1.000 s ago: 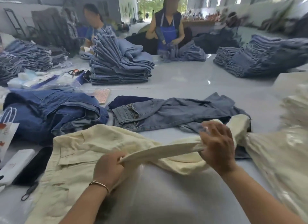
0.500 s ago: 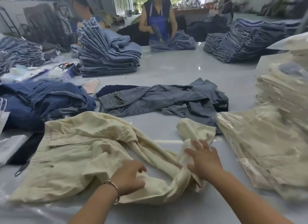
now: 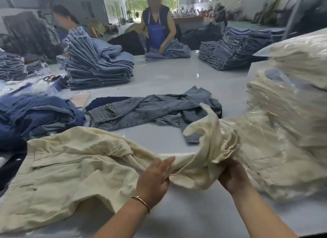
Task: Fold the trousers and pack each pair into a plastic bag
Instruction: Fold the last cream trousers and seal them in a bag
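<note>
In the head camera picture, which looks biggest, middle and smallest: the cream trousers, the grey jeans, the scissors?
1. Cream trousers, though they lie nearest the camera, which helps.
2. Grey jeans.
3. Scissors, far off and tiny.

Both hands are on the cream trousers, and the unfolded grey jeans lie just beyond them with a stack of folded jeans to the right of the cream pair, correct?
Not quite: the head view shows bagged cream trousers stacked on the right, not folded jeans. Both the left hand and right hand are on the cream trousers, grey jeans beyond.
</note>
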Demonstrator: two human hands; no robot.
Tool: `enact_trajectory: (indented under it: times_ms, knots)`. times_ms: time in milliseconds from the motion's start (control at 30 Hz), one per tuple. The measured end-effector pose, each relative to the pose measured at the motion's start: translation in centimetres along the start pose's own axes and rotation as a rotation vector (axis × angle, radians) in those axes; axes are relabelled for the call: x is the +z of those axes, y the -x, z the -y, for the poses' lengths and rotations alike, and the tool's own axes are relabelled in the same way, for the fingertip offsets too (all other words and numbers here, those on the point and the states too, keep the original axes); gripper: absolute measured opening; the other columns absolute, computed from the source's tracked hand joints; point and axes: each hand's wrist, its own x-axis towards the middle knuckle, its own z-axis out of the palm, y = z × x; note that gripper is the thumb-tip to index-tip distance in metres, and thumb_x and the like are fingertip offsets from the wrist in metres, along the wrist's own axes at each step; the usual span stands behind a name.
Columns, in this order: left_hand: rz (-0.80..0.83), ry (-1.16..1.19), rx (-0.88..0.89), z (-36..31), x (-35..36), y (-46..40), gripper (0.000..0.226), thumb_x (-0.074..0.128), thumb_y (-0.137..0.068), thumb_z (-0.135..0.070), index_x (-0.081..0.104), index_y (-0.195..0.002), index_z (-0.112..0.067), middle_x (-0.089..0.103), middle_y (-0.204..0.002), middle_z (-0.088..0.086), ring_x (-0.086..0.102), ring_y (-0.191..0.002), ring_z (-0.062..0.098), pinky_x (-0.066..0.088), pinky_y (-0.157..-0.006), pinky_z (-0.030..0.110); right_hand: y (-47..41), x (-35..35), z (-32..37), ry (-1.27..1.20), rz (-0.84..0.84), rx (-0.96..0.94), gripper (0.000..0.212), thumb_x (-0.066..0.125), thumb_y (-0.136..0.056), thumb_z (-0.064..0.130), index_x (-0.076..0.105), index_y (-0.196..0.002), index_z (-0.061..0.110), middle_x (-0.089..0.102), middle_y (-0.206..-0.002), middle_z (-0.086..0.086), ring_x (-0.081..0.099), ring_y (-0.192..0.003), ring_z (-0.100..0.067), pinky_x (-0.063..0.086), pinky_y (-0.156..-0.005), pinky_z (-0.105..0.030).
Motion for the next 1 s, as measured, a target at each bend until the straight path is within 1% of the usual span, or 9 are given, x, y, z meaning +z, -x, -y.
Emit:
enact_trajectory:
  times_ms: [167, 367, 467, 567, 633, 733, 867, 933, 1000]
  knots:
    - [0.152, -0.227, -0.225, 2.5, -0.3, 0.1, 0.049, 0.053, -0.078, -0.023, 0.058, -0.123, -0.043, 0.040, -0.105, -0.008, 0.050, -0.095, 0.013, 0.048, -0.081, 0.029, 0.9, -7.0, 0.9, 0.686, -0.596, -0.158, 0.037, 0.048, -0.079, -0.016, 0.055, -0.110, 0.002, 0.063, -0.102, -0.024, 0.062, -0.084, -0.036, 0.051, -0.072, -0.045]
    - [0.341, -0.213, -0.268, 2.2, 1.8, 0.3, 0.071, 0.053, -0.083, -0.053, 0.026, -0.146, -0.033, 0.041, -0.134, -0.006, 0.042, -0.126, 0.017, 0.039, -0.099, 0.030, 3.5, -5.3, -0.1, 1.202, -0.713, -0.692, 0.026, 0.060, -0.075, -0.008, 0.062, -0.097, 0.006, 0.063, -0.086, -0.010, 0.054, -0.074, -0.028, 0.041, -0.066, -0.033]
    - [0.358, 0.005, -0.354, 1.6, 0.7, -1.1, 0.043, 0.056, -0.089, -0.045, 0.048, -0.129, -0.030, 0.061, -0.117, -0.005, 0.058, -0.109, 0.017, 0.046, -0.089, 0.029, 3.9, -1.3, -2.3, 1.348, -0.543, -0.895, 0.023, 0.064, -0.068, -0.014, 0.066, -0.084, 0.003, 0.063, -0.075, -0.009, 0.059, -0.069, -0.031, 0.046, -0.064, -0.036]
    - [0.356, 0.508, -0.405, 1.1, -0.8, -1.4, 0.021, 0.061, -0.090, -0.038, 0.064, -0.103, -0.022, 0.066, -0.088, -0.004, 0.061, -0.081, 0.015, 0.050, -0.074, 0.030, 2.9, 0.9, -4.7, 1.646, -0.286, -0.436, 0.007, 0.061, -0.085, 0.020, 0.058, -0.090, 0.016, 0.065, -0.094, -0.005, 0.062, -0.090, -0.027, 0.038, -0.067, -0.030]
    - [0.359, 0.817, -0.514, 0.9, -1.6, -1.3, 0.031, 0.054, -0.095, -0.037, 0.070, -0.101, -0.011, 0.070, -0.095, 0.003, 0.061, -0.087, 0.021, 0.047, -0.077, 0.035, 2.2, 0.6, -5.6, 1.739, -0.298, -0.088, 0.030, 0.050, -0.092, 0.049, 0.050, -0.081, 0.021, 0.066, -0.101, -0.003, 0.060, -0.099, -0.023, 0.036, -0.069, -0.029]
    - [0.497, 0.849, -0.646, 1.6, -2.7, -1.0, 0.043, 0.042, -0.100, -0.035, 0.068, -0.100, 0.000, 0.068, -0.095, 0.019, 0.062, -0.076, 0.026, 0.047, -0.067, 0.034, 1.8, -0.1, -7.1, 1.751, -0.315, -0.188, 0.045, 0.042, -0.092, 0.061, 0.044, -0.069, 0.022, 0.063, -0.092, -0.004, 0.058, -0.097, -0.024, 0.036, -0.073, -0.033]
    - [0.838, 0.994, -0.621, 2.9, -3.9, -0.3, 0.049, 0.051, -0.090, -0.059, 0.073, -0.088, -0.015, 0.064, -0.073, 0.017, 0.058, -0.062, 0.022, 0.043, -0.058, 0.028, 0.0, 0.0, -8.6, 2.034, -0.093, -0.037, 0.070, 0.010, -0.091, 0.066, 0.059, -0.115, 0.024, 0.059, -0.120, -0.009, 0.048, -0.115, -0.029, 0.034, -0.093, -0.038]
    - [0.861, 0.956, -0.495, 3.1, -4.2, -0.2, 0.053, 0.056, -0.081, -0.067, 0.069, -0.096, -0.018, 0.066, -0.075, 0.009, 0.061, -0.067, 0.016, 0.045, -0.062, 0.026, -2.0, 1.1, -7.7, 1.788, -0.108, -0.012, 0.062, 0.022, -0.097, 0.058, 0.055, -0.129, 0.016, 0.056, -0.133, -0.010, 0.046, -0.124, -0.032, 0.034, -0.100, -0.039]
    - [0.742, 0.737, -0.359, 3.5, -4.2, -0.2, 0.062, 0.069, -0.061, -0.067, 0.066, -0.103, -0.022, 0.067, -0.084, -0.004, 0.060, -0.074, 0.007, 0.049, -0.070, 0.026, -3.4, 3.0, -6.2, 1.160, -0.158, -0.034, 0.047, 0.042, -0.100, 0.044, 0.058, -0.128, 0.011, 0.058, -0.132, -0.008, 0.050, -0.124, -0.028, 0.035, -0.106, -0.038]
